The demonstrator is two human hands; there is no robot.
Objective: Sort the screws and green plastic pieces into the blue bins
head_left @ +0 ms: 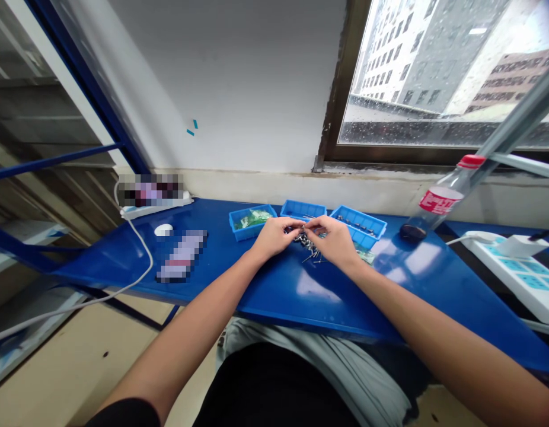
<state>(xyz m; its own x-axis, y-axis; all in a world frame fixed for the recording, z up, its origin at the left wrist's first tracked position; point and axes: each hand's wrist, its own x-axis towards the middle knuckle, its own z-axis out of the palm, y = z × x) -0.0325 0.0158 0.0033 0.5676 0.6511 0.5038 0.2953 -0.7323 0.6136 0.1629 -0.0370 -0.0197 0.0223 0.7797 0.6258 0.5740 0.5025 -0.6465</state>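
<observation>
My left hand [277, 234] and my right hand [332, 238] meet over the blue table, fingertips almost touching. Both are closed in a pinch; what sits between the fingers is tiny and mostly hidden, with a glint of metal. Right below them lies a loose pile of metal screws [310, 248], partly covered by my fingers. Just behind the hands stand three blue bins. The left bin [239, 236] holds green-and-clear plastic packets [255, 218]. A few thin dark pieces show in the middle bin [303, 206]. Small metal parts lie in the right bin [367, 240], which has a divider.
A cola bottle [439, 200] and a white power strip [519, 276] are at the right. To the left lie a blurred-out phone-like object [182, 256], a white round item [163, 229] and a cable [143, 276]. Wall and window [434, 89] bound the back.
</observation>
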